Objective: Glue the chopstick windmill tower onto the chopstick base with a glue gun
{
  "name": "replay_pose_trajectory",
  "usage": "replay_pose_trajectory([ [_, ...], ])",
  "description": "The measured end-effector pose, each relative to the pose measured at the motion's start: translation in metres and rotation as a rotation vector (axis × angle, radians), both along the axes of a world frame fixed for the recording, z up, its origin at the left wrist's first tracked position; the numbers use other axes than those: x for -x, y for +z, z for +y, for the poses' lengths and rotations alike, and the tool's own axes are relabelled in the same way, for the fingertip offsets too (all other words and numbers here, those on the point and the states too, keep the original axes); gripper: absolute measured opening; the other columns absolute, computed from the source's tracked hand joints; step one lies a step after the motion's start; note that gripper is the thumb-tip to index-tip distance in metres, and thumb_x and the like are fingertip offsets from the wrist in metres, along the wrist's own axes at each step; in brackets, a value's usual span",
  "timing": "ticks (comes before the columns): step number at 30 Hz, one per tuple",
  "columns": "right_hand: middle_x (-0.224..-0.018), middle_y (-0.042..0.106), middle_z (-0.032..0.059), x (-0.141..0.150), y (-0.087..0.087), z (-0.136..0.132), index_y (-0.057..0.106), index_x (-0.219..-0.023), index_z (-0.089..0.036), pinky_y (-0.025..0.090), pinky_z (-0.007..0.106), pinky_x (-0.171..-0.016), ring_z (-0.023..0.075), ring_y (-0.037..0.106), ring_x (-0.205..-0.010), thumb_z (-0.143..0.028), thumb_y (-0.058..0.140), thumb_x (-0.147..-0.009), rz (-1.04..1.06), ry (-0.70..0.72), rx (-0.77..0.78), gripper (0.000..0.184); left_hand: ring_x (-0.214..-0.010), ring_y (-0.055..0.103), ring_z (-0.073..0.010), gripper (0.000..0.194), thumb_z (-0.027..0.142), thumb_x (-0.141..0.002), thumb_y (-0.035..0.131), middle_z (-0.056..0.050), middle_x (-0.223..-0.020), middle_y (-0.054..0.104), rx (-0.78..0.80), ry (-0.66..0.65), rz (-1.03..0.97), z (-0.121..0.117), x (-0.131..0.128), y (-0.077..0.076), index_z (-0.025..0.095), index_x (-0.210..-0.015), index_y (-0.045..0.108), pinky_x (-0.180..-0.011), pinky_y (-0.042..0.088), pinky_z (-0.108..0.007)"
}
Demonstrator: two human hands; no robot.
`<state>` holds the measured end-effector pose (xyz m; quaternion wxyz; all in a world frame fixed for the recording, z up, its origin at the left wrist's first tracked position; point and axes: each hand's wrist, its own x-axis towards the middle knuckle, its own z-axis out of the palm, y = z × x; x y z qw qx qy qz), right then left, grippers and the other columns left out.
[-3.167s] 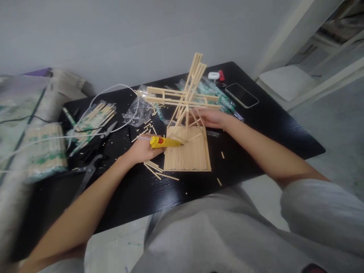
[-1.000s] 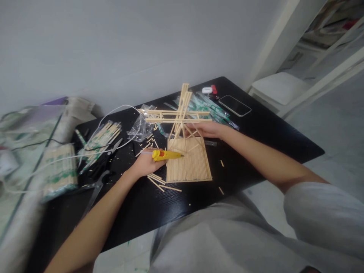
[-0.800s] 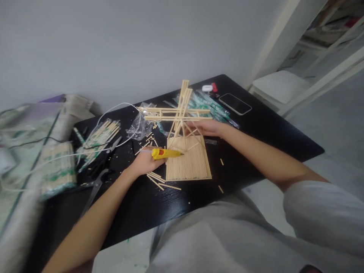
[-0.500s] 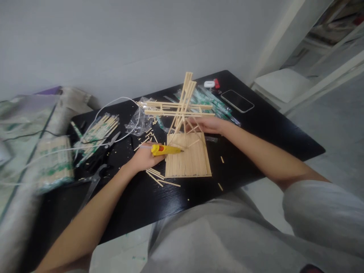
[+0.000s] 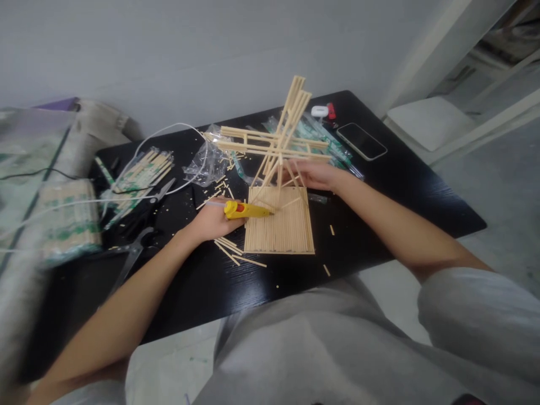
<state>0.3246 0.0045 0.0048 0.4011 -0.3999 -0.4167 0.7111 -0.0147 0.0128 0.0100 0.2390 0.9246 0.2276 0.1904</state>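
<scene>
My left hand [image 5: 213,220] is closed around a yellow hot glue gun [image 5: 247,210]. The gun's nozzle points right, over a square base [image 5: 280,233] of thin wooden sticks laid side by side. From the back of that base rises a windmill model [image 5: 280,145] made of sticks, with crossed blades on slanted legs. My right hand [image 5: 318,175] reaches in behind the legs from the right and grips the model there, its fingertips partly hidden by the sticks. A loose stick lies slanted across the base.
Scissors [image 5: 162,193], pliers [image 5: 137,247] and packs of sticks [image 5: 71,216] lie at the left, with a white cable [image 5: 143,199] crossing over. Stick offcuts [image 5: 230,247] are scattered beside the base. Plastic wrappers [image 5: 320,138], an earbud case [image 5: 319,111] and a phone [image 5: 361,140] lie behind.
The windmill's blades have tilted, their upper end leaning further right. The glue gun stays in my left hand above the base. The whole view has shifted slightly.
</scene>
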Motion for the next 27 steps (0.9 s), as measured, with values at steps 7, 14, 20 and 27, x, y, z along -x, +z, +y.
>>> replay_pose_trajectory([
  [7, -0.097, 0.08, 0.0089, 0.0017, 0.0027, -0.0012, 0.077, -0.106, -0.016, 0.065, 0.037, -0.098, 0.0198, 0.078, -0.092, -0.022, 0.061, -0.114, -0.041, -0.017, 0.001, 0.019, -0.065, 0.068, -0.0161, 0.014, 0.026, -0.089, 0.074, 0.0, -0.075, 0.073, -0.011, 0.01, 0.015, 0.001, 0.0009, -0.0029, 0.02, -0.079, 0.068, -0.066, 0.054, -0.028],
  [14, -0.101, 0.081, 0.0096, 0.0001, 0.0021, -0.0013, 0.078, -0.113, -0.016, 0.064, 0.036, -0.099, 0.0205, 0.078, -0.096, -0.029, 0.062, -0.115, -0.054, 0.017, -0.003, 0.02, -0.065, 0.067, -0.0156, 0.017, 0.028, -0.092, 0.072, 0.0, -0.074, 0.071, -0.009, -0.001, 0.011, -0.0005, 0.0003, 0.0, 0.02, -0.078, 0.067, -0.066, 0.053, -0.027],
  [20, -0.097, 0.08, 0.0096, 0.0013, 0.0014, -0.0002, 0.077, -0.11, -0.013, 0.065, 0.032, -0.092, 0.0179, 0.078, -0.089, -0.023, 0.061, -0.115, -0.017, -0.002, -0.001, 0.02, -0.065, 0.067, -0.0153, 0.018, 0.03, -0.093, 0.07, 0.0, -0.074, 0.071, -0.021, -0.016, -0.014, -0.0004, -0.0002, -0.0001, 0.02, -0.078, 0.066, -0.065, 0.051, -0.026],
  [27, -0.095, 0.08, 0.0088, 0.0032, 0.0049, -0.0018, 0.078, -0.104, -0.015, 0.065, 0.03, -0.09, 0.0178, 0.078, -0.088, -0.022, 0.059, -0.116, -0.025, -0.011, 0.017, 0.023, -0.066, 0.068, -0.0163, 0.018, 0.03, -0.091, 0.072, 0.0, -0.074, 0.072, -0.008, -0.002, 0.01, 0.0004, 0.0003, -0.0009, 0.02, -0.077, 0.066, -0.066, 0.052, -0.027],
])
